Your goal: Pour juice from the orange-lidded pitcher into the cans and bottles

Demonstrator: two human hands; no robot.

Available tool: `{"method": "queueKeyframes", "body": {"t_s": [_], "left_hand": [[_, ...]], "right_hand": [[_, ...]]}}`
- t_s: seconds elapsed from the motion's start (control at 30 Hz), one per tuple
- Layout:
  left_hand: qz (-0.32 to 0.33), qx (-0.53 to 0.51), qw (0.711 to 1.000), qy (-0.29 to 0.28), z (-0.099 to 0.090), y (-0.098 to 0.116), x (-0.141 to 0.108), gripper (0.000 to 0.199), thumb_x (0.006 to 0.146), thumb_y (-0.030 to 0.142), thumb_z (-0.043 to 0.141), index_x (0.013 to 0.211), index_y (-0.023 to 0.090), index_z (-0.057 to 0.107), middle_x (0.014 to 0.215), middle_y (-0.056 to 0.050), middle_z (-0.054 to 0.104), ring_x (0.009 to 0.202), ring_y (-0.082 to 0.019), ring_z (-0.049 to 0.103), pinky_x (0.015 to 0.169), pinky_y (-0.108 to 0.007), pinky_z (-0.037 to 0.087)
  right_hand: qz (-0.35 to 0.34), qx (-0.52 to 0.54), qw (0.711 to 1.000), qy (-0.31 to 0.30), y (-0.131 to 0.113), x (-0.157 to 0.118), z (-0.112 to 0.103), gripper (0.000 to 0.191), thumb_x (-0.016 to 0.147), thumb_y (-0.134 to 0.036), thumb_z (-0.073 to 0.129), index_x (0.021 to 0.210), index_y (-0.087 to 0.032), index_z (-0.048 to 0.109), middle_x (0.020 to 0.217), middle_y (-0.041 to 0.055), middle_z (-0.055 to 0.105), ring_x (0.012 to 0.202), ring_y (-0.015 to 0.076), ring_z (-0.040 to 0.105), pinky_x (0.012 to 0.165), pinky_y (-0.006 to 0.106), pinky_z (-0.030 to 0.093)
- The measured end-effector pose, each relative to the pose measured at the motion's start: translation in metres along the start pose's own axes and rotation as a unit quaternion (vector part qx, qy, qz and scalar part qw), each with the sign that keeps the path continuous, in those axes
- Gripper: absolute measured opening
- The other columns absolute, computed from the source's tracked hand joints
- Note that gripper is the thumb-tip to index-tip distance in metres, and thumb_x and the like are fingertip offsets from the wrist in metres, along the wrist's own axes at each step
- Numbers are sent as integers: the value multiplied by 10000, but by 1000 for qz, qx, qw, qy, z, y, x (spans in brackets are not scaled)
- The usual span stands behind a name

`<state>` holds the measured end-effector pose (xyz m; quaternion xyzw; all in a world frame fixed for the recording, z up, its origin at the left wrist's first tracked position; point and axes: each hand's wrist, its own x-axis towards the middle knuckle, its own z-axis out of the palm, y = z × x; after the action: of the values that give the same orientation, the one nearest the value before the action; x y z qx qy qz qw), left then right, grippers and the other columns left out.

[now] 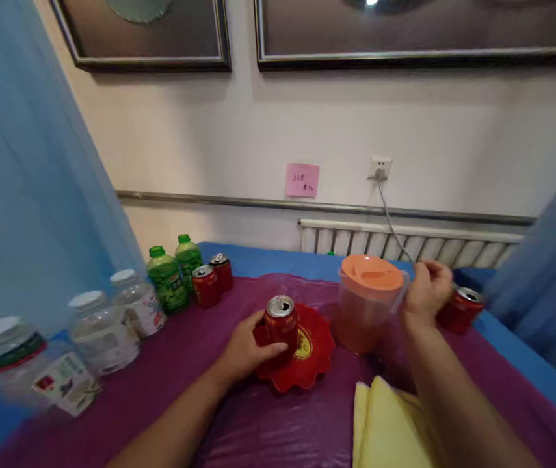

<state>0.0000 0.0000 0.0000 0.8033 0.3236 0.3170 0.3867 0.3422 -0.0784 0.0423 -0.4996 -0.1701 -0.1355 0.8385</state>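
Note:
My left hand is wrapped around a red soda can, fingers behind and thumb across its front. The can is upright with its top opened, over a red scalloped plate with a yellow design; its base is partly hidden by my thumb. My right hand is raised beside the handle of a clear pitcher with an orange lid and amber liquid inside. Its fingers are loosely bent with a gap between them, and nothing shows in them. Behind that hand stands another red can.
Yellow folded cloths lie at the front, under my right forearm. At the left stand clear jars with white lids, green bottles and two red cans. A plugged-in cord hangs behind the pitcher, near a radiator.

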Motion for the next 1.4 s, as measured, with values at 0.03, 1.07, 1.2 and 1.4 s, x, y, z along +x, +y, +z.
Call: {"method": "queueKeyframes", "body": {"t_s": [0.03,1.07,1.2,1.4], "left_hand": [[-1,-10,1000,-3,-1,0,0,687,662,450,849,1243,146,645,1276,-122,727,1163,-319,680,1047,-443,514],[86,106,990,39,1,-6,12,527,690,355,706,1185,177,685,1140,-72,781,994,-294,744,885,-374,600],[74,85,993,24,5,-7,9,558,704,352,709,1231,171,664,1189,-85,764,1046,-296,727,966,-404,567],[60,49,997,-1,10,-6,2,553,714,323,747,1240,174,663,1235,-104,749,1108,-300,706,1029,-420,531]], "right_hand": [[-55,38,998,14,-15,-3,-1,157,720,-260,644,831,-215,544,833,-19,538,815,183,562,887,417,476],[-62,-181,809,-555,-37,-185,8,764,749,-407,804,1405,-175,489,1323,124,647,1226,308,609,1072,483,481],[-69,-185,809,-553,-29,-190,4,754,753,-361,786,1411,-155,482,1341,146,639,1271,321,584,1082,498,473],[-106,-184,816,-538,-17,-198,-3,713,780,-338,750,1416,-165,477,1354,150,634,1250,334,597,1083,522,466]]}}
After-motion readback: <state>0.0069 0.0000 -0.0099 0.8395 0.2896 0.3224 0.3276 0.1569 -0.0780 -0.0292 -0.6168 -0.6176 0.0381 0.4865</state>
